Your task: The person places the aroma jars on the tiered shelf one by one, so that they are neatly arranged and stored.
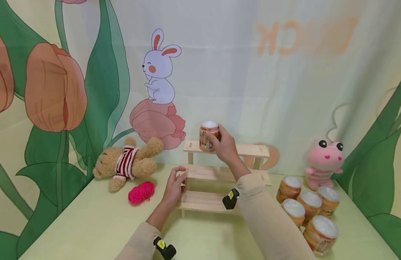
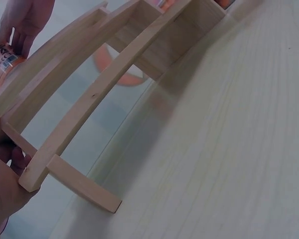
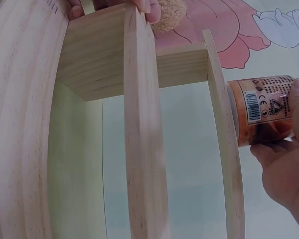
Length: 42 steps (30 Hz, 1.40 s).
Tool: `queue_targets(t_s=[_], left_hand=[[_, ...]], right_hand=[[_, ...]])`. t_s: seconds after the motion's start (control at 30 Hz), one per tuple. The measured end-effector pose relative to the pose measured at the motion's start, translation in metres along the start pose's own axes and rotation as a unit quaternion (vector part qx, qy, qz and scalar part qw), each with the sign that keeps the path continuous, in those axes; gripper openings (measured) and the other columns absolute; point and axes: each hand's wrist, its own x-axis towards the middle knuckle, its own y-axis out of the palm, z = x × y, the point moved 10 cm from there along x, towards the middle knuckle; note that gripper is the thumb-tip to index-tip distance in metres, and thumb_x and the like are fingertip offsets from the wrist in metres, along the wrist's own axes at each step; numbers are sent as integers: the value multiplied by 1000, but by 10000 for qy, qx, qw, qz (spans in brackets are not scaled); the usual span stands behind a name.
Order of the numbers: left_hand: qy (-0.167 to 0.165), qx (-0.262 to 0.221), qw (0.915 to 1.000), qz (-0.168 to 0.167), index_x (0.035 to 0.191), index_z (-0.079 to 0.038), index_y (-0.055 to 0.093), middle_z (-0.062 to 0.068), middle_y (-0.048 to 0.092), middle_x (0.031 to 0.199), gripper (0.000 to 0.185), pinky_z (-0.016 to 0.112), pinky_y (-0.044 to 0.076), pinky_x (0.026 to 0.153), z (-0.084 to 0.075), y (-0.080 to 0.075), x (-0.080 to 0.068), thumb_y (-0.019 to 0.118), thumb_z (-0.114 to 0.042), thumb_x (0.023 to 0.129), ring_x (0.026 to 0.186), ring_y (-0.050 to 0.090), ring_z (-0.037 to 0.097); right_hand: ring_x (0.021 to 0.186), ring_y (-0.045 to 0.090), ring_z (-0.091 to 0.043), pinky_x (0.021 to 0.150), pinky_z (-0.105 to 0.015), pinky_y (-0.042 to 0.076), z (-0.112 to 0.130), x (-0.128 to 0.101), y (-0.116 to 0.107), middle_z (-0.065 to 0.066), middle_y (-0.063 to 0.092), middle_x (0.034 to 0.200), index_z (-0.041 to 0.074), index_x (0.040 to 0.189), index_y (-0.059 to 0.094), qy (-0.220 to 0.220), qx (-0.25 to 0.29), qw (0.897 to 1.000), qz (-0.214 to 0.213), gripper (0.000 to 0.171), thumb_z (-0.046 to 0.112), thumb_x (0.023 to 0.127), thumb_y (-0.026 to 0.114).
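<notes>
Currently, the person's right hand has its fingers and thumb clamped round an orange-brown cylindrical can with a pale lid, which is upright at the left end of the top board of a three-tier stand of light, plain wood. From the right wrist, the base of that can meets the edge of the top board, and a barcode and dark print show on its side. The left hand is at the left end of the stand, beside the middle tier, its fingers curled over the wooden end piece and holding it. The stand rests on a pale yellow-green desk with a faint wood grain, its tiers stepping up towards the back.

To the right of the stand, five more orange-brown cans with pale lids are grouped close together on the desk, lids up. Just behind them a pink plush frog with bulging black-and-white eyes sits upright near the backdrop. On the left, a tan teddy bear in a red-and-white striped top lies on its side, with a bright pink ball of yarn in front of it. Behind everything hangs a pale cloth backdrop printed with orange tulips and a white rabbit. Both arms wear beige sleeves, each with a small black camera at the wrist
</notes>
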Motion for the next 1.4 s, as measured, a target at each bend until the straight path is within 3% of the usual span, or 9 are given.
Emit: queue_targets(t_s=[0.37,0.47,0.6,0.7,0.87,1.03,1.23,1.4], left_hand=[[-82,60,9999,-38,126,-2,49,3,49,73,26,27,36,57,-2,-1,3,51,-16,104,75,45,17],[-59,58,10000,55,126,2,48,5,50,72,25,28,37,57,-15,3,-3,49,-11,104,74,46,19],[-86,-10,9999,118,126,3,47,6,49,71,24,27,36,56,-14,5,-3,48,-9,104,72,45,19],[-79,-43,9999,85,126,0,47,4,50,70,25,26,35,54,0,3,4,49,-12,105,69,45,17],[95,58,9999,-55,125,-2,49,3,50,70,25,25,35,52,-3,2,3,50,-15,104,66,45,15],[172,98,9997,-136,122,-2,50,2,50,70,23,24,35,52,-5,1,3,51,-15,103,64,44,14],[182,82,9997,-138,124,-1,49,0,52,70,24,22,34,50,-4,0,1,50,-15,104,61,44,13],[191,102,9996,-156,127,-1,48,-1,53,71,26,23,34,49,-5,-2,0,50,-15,105,61,44,14]], right_hand=[[115,60,-28,96,-44,49,-3,0,-1,-13,61,126,10,147,42,77,44,9997,210,52,34,103,56],[116,59,-28,97,-45,48,-4,0,-2,-12,60,127,11,147,42,112,72,9997,187,52,34,103,56],[119,58,-28,98,-45,48,-7,-2,-1,-12,59,130,12,149,41,152,160,9995,207,52,32,103,56],[123,56,-28,100,-45,46,-11,-3,-1,-14,57,134,10,153,33,241,221,9992,236,61,34,102,57],[139,42,-28,111,-44,36,-13,-11,-9,-16,44,150,6,159,17,431,334,9983,201,83,42,99,62],[145,33,-27,114,-40,31,-2,-33,-26,-16,34,157,8,159,20,283,323,9991,57,87,49,96,63],[145,32,-26,114,-41,31,8,-83,-49,-13,36,157,9,158,24,-6,144,9999,-55,85,48,95,65],[142,38,-27,112,-39,33,19,-117,-77,-13,42,153,6,155,32,-595,-15,9978,-301,73,30,97,68]])
